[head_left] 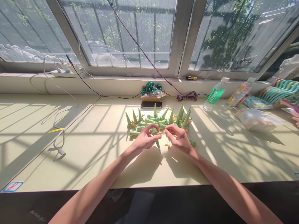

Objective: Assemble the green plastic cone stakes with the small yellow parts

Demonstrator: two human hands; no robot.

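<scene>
My left hand (148,137) is closed around a green cone-shaped piece (158,146), whose pointed end slants down toward the table's front edge. A thin orange-yellow part (161,133) spans the gap between my two hands. My right hand (178,138) pinches at that part's right end with thumb and fingertips. Just behind both hands lies a cluster of similar green cones (155,111), some standing on end, others on their sides. Small yellow pieces show among them. One yellow piece (168,144) lies below my right fingers.
A black phone (151,105) and a small box of green material (152,94) sit behind the cones. Water bottles (216,94), a plastic-wrapped packet (255,119) and hangers (281,90) stand to the right. A white cable (58,140) lies at left. Another person's hand (296,119) shows at the right edge.
</scene>
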